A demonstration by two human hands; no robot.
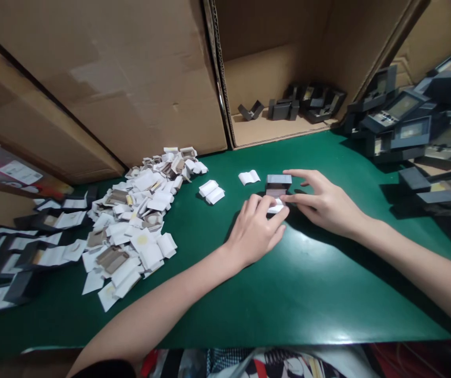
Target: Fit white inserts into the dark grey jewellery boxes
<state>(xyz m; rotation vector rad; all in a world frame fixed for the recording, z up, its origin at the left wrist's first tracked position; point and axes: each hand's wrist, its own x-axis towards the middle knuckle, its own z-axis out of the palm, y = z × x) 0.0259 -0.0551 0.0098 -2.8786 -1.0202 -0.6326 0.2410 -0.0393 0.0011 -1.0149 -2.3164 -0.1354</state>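
A small dark hinged jewellery box stands on the green table with its lid raised. A white folded insert shows at its front part, partly hidden by fingers. My left hand is closed at the front left of the box, its fingertips pressed on the insert. From the right side, my right hand grips the box, one finger at the top edge of the lid and another at the insert. Two more white folded pieces lie nearby: one thicker insert and one flatter piece.
A heap of white card inserts covers the table at left. Beyond it are open dark boxes with white linings. More dark boxes are piled at right. An open cardboard carton at the back holds several dark boxes.
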